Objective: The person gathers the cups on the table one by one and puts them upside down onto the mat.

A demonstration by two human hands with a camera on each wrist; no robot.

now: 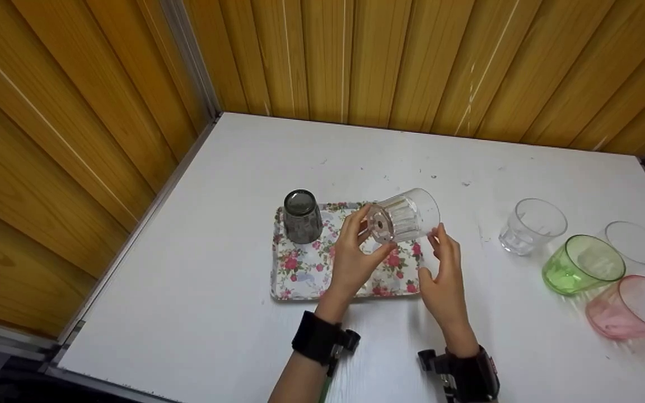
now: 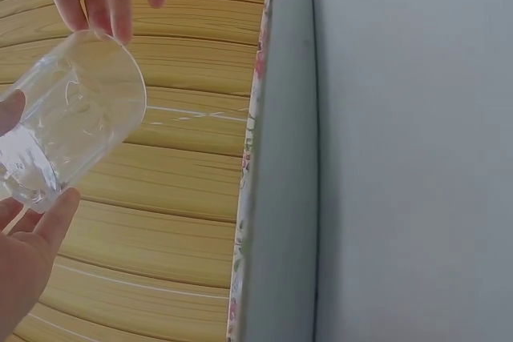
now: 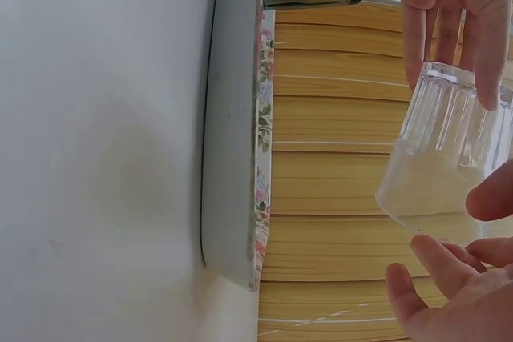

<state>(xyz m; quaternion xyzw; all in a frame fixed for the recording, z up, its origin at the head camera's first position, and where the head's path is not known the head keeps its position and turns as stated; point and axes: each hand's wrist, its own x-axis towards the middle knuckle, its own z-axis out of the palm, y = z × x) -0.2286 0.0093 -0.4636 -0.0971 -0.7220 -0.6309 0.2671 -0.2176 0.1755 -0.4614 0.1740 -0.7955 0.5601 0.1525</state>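
Note:
A clear drinking glass (image 1: pixel 406 215) is held tilted on its side above the tray, its base to the left and its rim to the right. My left hand (image 1: pixel 351 254) grips it near the base, thumb on one side and fingers on the other. At the rim, the fingertips of my right hand (image 1: pixel 444 277) touch the glass, with the fingers loosely extended and the thumb apart from it. Below is a floral tray (image 1: pixel 305 280). On its left part a dark grey glass (image 1: pixel 302 221) stands upside down. The right wrist view also shows the clear glass (image 3: pixel 437 158) between both hands.
To the right on the white table (image 1: pixel 188 291) stand another clear glass (image 1: pixel 532 226), a green glass (image 1: pixel 580 266) and a pink glass (image 1: pixel 625 310). A further clear glass (image 1: pixel 636 243) is behind them. Wood-patterned panels (image 1: pixel 367 61) border the table's back and left.

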